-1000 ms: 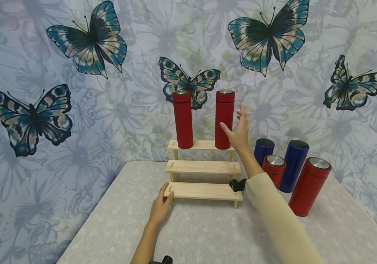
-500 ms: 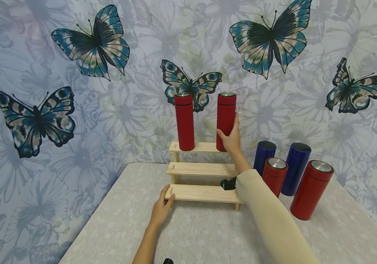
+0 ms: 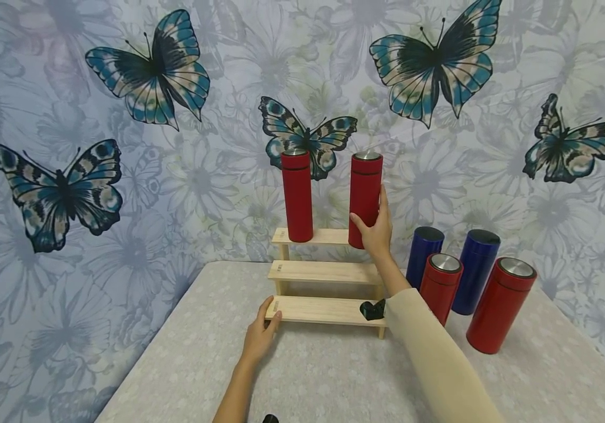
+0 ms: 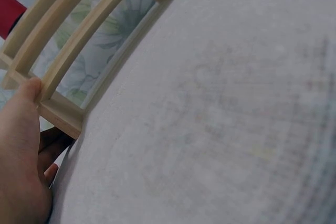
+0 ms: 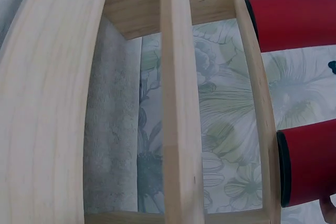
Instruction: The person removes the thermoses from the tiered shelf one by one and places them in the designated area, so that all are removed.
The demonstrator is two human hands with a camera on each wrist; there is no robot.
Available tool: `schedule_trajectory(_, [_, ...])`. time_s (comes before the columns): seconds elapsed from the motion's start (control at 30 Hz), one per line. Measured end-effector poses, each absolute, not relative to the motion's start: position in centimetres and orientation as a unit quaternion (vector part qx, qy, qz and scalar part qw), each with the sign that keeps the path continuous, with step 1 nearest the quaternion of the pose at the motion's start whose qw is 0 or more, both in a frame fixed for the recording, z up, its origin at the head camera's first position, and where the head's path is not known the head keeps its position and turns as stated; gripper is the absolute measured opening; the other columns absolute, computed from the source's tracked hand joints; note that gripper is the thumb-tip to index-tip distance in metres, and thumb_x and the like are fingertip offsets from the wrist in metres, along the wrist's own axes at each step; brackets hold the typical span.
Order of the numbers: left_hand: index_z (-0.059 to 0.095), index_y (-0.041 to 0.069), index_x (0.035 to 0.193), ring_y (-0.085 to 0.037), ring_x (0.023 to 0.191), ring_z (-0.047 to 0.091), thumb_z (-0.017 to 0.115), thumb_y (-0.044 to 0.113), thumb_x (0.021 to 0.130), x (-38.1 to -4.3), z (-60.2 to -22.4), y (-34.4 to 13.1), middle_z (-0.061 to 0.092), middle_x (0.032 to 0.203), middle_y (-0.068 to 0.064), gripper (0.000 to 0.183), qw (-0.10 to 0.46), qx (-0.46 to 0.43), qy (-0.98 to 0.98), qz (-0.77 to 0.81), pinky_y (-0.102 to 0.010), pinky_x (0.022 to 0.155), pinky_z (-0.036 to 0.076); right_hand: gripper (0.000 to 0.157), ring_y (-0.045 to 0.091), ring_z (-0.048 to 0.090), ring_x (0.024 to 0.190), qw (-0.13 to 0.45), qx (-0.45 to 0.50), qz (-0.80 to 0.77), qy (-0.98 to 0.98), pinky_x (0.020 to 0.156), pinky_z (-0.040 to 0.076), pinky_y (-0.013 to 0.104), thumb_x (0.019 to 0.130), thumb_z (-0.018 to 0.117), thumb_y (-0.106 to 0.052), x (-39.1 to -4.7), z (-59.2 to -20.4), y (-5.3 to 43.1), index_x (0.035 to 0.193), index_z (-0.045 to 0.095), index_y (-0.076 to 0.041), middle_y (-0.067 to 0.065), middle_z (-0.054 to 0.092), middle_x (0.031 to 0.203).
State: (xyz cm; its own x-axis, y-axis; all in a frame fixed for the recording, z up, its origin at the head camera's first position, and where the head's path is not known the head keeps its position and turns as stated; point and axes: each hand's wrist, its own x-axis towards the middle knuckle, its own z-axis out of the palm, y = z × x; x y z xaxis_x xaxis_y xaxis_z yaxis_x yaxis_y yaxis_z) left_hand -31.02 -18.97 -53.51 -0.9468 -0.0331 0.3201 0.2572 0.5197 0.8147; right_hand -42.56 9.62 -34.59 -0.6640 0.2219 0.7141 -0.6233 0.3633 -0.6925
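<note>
My right hand (image 3: 378,234) grips a red thermos flask (image 3: 364,191) with a steel-topped lid, thumb across its front and fingers along its right side. The flask stands upright at the right end of the top step of a three-step wooden rack (image 3: 328,271), its base overlapping the step's front edge. In the right wrist view, that flask's dark base (image 5: 284,169) is right at the edge of the step. Another red thermos (image 3: 297,202) stands at the left of the same step. My left hand (image 3: 258,338) holds the left end of the lowest step, thumb on top.
To the right of the rack, a short red flask (image 3: 441,285), a taller red flask (image 3: 500,311) and two blue flasks (image 3: 475,273) stand on the pale cloth-covered table (image 3: 186,352). A butterfly-patterned wall covering (image 3: 201,176) rises close behind the rack.
My right hand first reached in open beside the right red thermos, then closed round it. The flask has since shifted slightly forward and right. My left hand stays on the lowest step.
</note>
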Motion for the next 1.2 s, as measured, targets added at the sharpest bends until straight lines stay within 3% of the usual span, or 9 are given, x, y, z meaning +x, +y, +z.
schedule_trajectory(0.2, [0.027,0.019,0.145,-0.042,0.110,0.052,0.043,0.047,0.095,-31.0,-53.6,-18.8,0.044,0.133,-0.026,0.059,0.149,-0.069,-0.858,-0.486,-0.052,0.085,0.045,0.089,0.025,0.043,0.110,0.407,0.162,0.544,-0.715,0.086,0.040,0.044,0.078,0.076,-0.024,-41.1,-35.3,9.9,0.147,0.020,-0.031,0.011,0.044,0.129])
schedule_trajectory(0.47, [0.027,0.018,0.145,-0.040,0.108,0.054,0.044,0.048,0.095,-30.9,-53.4,-18.8,0.046,0.132,-0.025,0.060,0.144,-0.061,-0.861,-0.484,-0.051,0.083,0.046,0.088,0.025,0.046,0.104,0.392,0.194,0.569,-0.696,0.079,0.044,0.045,0.078,0.075,-0.015,-37.2,-35.4,9.9,0.147,0.022,-0.031,0.015,0.044,0.123])
schedule_trajectory(0.6, [0.027,0.017,0.145,-0.039,0.105,0.056,0.044,0.045,0.096,-30.7,-53.2,-18.8,0.047,0.131,-0.026,0.059,0.145,-0.061,-0.858,-0.490,-0.051,0.081,0.048,0.087,0.031,0.046,0.106,0.391,0.217,0.573,-0.687,0.080,0.045,0.049,0.077,0.073,-0.004,-33.5,-34.2,9.6,0.147,0.023,-0.016,0.021,0.043,0.125])
schedule_trajectory(0.7, [0.027,0.015,0.145,-0.040,0.105,0.056,0.044,0.043,0.097,-30.6,-53.0,-18.7,0.047,0.130,-0.027,0.058,0.148,-0.066,-0.857,-0.490,-0.051,0.080,0.048,0.086,0.032,0.046,0.107,0.404,0.237,0.561,-0.683,0.082,0.045,0.044,0.075,0.072,0.003,-30.9,-33.2,9.7,0.145,0.024,-0.005,0.025,0.045,0.122])
schedule_trajectory(0.93, [0.026,0.017,0.145,-0.042,0.108,0.054,0.043,0.043,0.097,-30.6,-53.0,-18.5,0.045,0.132,-0.028,0.058,0.144,-0.067,-0.855,-0.494,-0.051,0.083,0.047,0.090,0.019,0.048,0.104,0.411,0.256,0.553,-0.678,0.081,0.045,0.022,0.068,0.073,0.014,-27.2,-33.0,11.9,0.144,0.027,-0.003,0.023,0.046,0.116])
schedule_trajectory(1.07, [0.026,0.020,0.146,-0.041,0.110,0.053,0.043,0.045,0.096,-30.5,-52.9,-18.5,0.044,0.133,-0.027,0.058,0.138,-0.061,-0.855,-0.496,-0.052,0.085,0.045,0.093,0.011,0.052,0.103,0.398,0.274,0.570,-0.665,0.083,0.047,0.021,0.067,0.070,0.018,-25.6,-33.1,13.8,0.145,0.024,-0.005,0.017,0.047,0.115])
schedule_trajectory(1.2, [0.026,0.017,0.146,-0.041,0.109,0.053,0.043,0.044,0.096,-30.5,-52.8,-18.3,0.044,0.132,-0.027,0.059,0.136,-0.062,-0.856,-0.495,-0.052,0.084,0.045,0.094,0.010,0.057,0.098,0.409,0.282,0.570,-0.654,0.081,0.048,0.021,0.066,0.066,0.023,-24.0,-33.0,16.1,0.145,0.021,-0.003,0.003,0.047,0.114])
